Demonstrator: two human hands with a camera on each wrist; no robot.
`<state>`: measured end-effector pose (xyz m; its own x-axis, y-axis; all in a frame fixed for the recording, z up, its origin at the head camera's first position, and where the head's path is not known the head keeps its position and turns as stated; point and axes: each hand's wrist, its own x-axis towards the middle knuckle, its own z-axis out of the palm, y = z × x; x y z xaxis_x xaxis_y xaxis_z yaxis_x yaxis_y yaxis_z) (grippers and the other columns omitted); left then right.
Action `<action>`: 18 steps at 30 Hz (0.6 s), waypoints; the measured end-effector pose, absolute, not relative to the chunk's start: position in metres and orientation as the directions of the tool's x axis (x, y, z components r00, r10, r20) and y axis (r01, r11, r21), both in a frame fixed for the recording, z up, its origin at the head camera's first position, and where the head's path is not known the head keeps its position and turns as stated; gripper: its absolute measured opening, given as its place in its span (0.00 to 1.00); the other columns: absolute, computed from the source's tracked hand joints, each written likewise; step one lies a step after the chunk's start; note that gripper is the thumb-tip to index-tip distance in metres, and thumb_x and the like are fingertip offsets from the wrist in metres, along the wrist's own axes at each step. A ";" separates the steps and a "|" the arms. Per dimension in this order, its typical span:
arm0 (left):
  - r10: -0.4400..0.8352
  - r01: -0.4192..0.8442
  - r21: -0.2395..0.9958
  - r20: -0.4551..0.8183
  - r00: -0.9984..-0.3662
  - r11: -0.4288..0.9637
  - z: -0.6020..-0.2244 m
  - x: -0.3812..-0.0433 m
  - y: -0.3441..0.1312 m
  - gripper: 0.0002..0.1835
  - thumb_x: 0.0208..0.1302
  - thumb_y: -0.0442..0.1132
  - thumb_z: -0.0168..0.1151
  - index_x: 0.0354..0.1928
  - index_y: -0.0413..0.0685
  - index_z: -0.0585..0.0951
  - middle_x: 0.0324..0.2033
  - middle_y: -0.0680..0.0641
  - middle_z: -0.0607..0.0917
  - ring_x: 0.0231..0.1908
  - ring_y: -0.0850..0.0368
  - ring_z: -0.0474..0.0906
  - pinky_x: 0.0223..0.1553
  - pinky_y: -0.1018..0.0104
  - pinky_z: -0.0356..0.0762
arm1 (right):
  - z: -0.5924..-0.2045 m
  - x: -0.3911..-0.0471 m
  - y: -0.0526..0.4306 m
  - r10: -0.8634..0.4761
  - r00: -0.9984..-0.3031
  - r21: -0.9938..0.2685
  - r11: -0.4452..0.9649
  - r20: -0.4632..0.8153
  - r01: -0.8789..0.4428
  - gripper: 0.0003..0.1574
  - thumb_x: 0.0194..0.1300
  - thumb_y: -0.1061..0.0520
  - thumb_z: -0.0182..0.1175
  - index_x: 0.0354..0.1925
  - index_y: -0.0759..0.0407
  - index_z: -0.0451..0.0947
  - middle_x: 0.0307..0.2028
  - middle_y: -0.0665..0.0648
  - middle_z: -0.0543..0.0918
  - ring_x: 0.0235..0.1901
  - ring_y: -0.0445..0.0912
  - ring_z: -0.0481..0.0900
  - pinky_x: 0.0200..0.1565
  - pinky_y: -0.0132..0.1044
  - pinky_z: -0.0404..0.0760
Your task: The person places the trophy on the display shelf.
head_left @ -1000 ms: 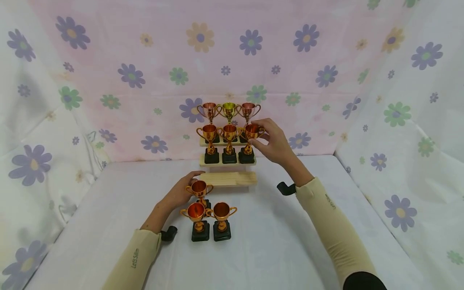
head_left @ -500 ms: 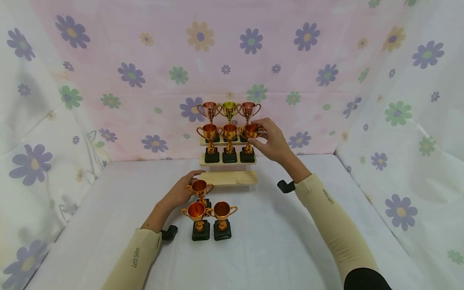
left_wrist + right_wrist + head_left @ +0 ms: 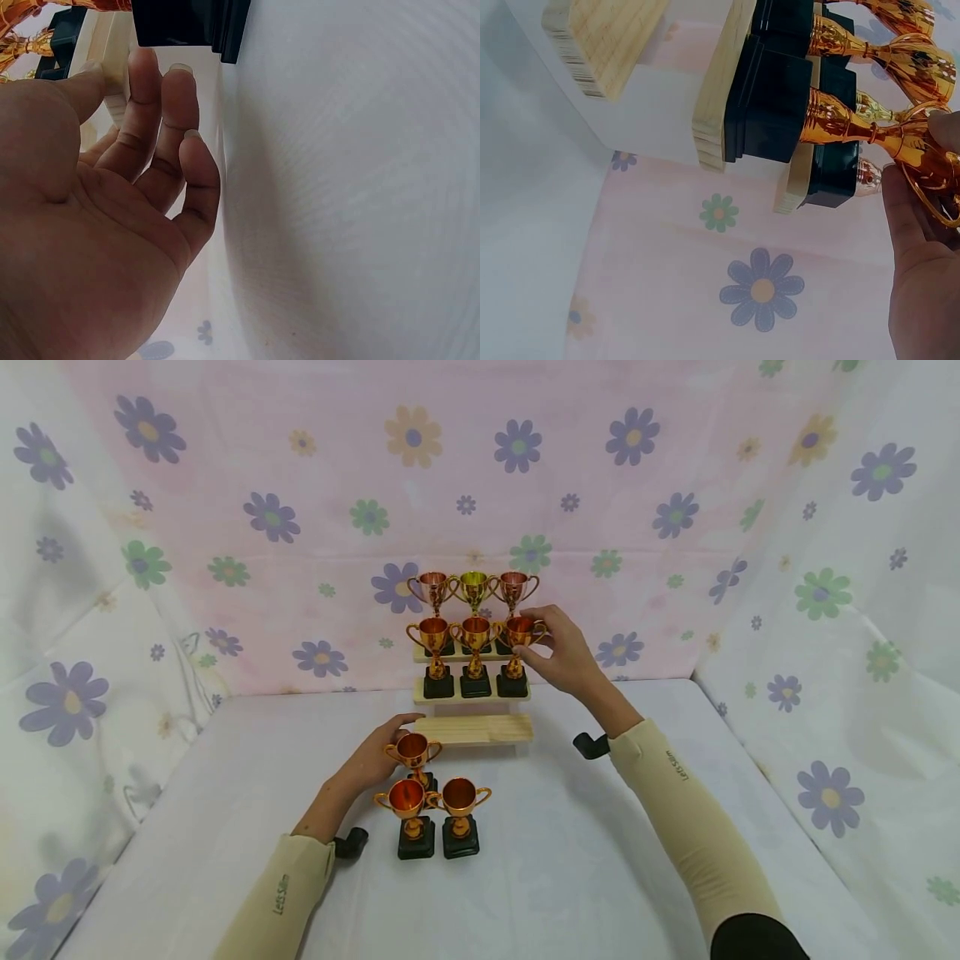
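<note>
From the head: pinches the right trophy [image 3: 517, 632] by its bowl with the right hand [image 3: 557, 652] — thumb in front, fingers curled behind. Stands upright at the right end of the middle tier [image 3: 474, 701], in line with two orange-gold neighbours [image 3: 476, 632]. Shows, on the top tier [image 3: 467, 657] behind, two copper-pink trophies [image 3: 514, 583] with a yellow-gold trophy [image 3: 474, 587] between. Holds the left end of the low tier [image 3: 480, 729] with the left hand [image 3: 372, 753], its fingertips partly hidden behind the rear trophy [image 3: 412, 750]. Shows two front trophies [image 3: 459, 797] side by side on the white table [image 3: 570, 860], nearer the person. Includes beige sleeves [image 3: 682, 818] on both arms and a flowered cloth [image 3: 330, 527] behind.

From the left wrist: rests the thumb against the wood of the low tier, with the index finger mostly hidden behind it. Bends the other fingers loosely, slightly apart, just below a black trophy base [image 3: 187, 22]; cannot tell whether touching it.

From the right wrist: grips the right trophy's bowl between thumb and fingers, with a handle looping past the fingers. Sits with its black base flat on the middle tier's wood — close to the end.
</note>
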<state>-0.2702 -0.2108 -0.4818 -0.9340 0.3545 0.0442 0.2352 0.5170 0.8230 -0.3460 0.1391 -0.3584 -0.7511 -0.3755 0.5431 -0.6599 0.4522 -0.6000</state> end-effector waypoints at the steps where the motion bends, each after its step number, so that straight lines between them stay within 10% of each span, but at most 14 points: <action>1: 0.355 0.235 0.823 0.044 -0.934 0.517 -0.482 -0.270 -0.211 0.36 0.69 0.21 0.52 0.79 0.43 0.64 0.45 0.42 0.89 0.51 0.46 0.85 0.65 0.39 0.75 | -0.359 -0.346 0.139 -0.377 -0.750 -0.600 0.451 0.543 -0.661 0.36 0.70 0.62 0.70 0.71 0.67 0.69 0.62 0.62 0.76 0.58 0.54 0.80 0.62 0.47 0.82; 18: 0.352 0.241 0.810 0.046 -0.935 0.535 -0.480 -0.269 -0.211 0.36 0.69 0.20 0.53 0.79 0.42 0.64 0.46 0.40 0.89 0.48 0.47 0.84 0.63 0.39 0.77 | -0.366 -0.344 0.141 -0.366 -0.755 -0.641 0.400 0.544 -0.656 0.40 0.68 0.64 0.71 0.72 0.71 0.66 0.62 0.66 0.76 0.57 0.58 0.82 0.63 0.54 0.80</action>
<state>-0.2689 -0.2109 -0.4797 -0.9350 0.3517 0.0462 0.2414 0.5352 0.8095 -0.3443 0.1411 -0.3661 -0.7548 -0.3662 0.5443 -0.6558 0.3996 -0.6405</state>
